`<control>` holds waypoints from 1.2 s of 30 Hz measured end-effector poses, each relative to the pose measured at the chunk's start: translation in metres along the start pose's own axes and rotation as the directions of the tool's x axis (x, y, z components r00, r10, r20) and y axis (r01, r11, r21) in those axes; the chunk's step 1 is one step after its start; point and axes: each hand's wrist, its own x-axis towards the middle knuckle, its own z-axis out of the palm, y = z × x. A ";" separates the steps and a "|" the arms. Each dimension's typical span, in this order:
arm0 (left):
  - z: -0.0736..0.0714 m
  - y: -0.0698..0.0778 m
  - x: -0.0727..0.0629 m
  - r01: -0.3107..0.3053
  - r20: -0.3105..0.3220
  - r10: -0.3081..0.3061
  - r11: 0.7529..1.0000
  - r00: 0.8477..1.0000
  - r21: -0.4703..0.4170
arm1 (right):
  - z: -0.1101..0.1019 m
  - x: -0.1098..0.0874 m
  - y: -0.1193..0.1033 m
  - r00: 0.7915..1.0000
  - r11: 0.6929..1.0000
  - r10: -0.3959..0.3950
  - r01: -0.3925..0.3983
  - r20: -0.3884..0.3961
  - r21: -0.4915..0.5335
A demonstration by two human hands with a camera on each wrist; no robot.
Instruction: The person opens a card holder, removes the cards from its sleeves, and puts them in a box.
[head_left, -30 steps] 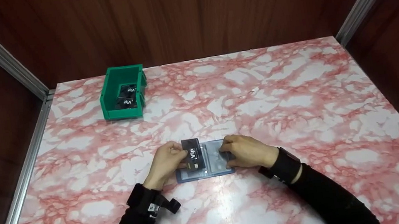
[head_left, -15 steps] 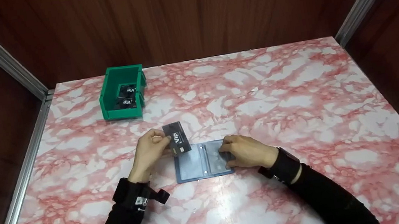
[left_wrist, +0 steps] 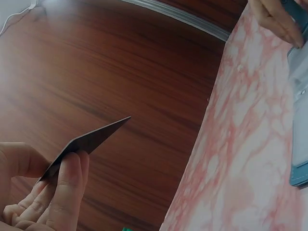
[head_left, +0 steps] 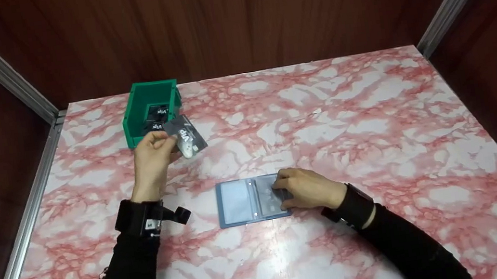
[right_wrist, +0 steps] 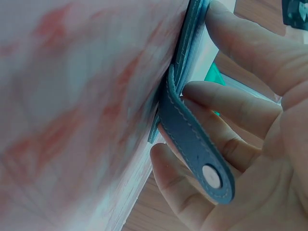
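My left hand (head_left: pixel 151 158) pinches a dark card (head_left: pixel 186 136) printed "Vip" between thumb and fingers, just in front of the green bin's right corner. In the left wrist view the card (left_wrist: pixel 91 141) appears nearly edge-on. A blue card holder (head_left: pixel 236 202) with clear sleeves lies open on the table. My right hand (head_left: pixel 309 188) holds its right side, thumb and fingers curled at the edge. In the right wrist view the holder's strap (right_wrist: pixel 195 139), with a metal snap, sticks out between the fingers.
A green bin (head_left: pixel 133 140) stands at the back left of the marbled table (head_left: pixel 348 120). Inside it lie more black "Vip" cards (head_left: pixel 157 112). Dark wood panels (head_left: pixel 232 20) enclose the table at the back and sides.
With the card in its grip, my left hand has moved from above the holder's left page back and left to the green bin. The card has turned somewhat. My right hand has stayed put.
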 end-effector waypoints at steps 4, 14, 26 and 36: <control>-0.003 0.008 0.014 -0.036 -0.066 0.032 0.998 0.997 -0.050 | -0.001 0.000 -0.001 1.000 1.000 0.000 0.000 -0.005 -0.003; -0.015 0.024 0.046 -0.015 -0.210 -0.036 0.971 0.977 -0.238 | -0.001 0.001 0.000 1.000 1.000 -0.005 0.005 -0.005 -0.007; -0.037 0.010 0.078 -0.027 -0.337 -0.111 0.924 0.935 -0.380 | -0.001 0.001 0.000 1.000 1.000 0.005 -0.005 0.002 -0.004; -0.048 -0.020 0.090 0.014 -0.365 -0.159 0.930 0.917 -0.368 | 0.000 0.000 0.000 1.000 1.000 0.003 -0.003 0.008 -0.006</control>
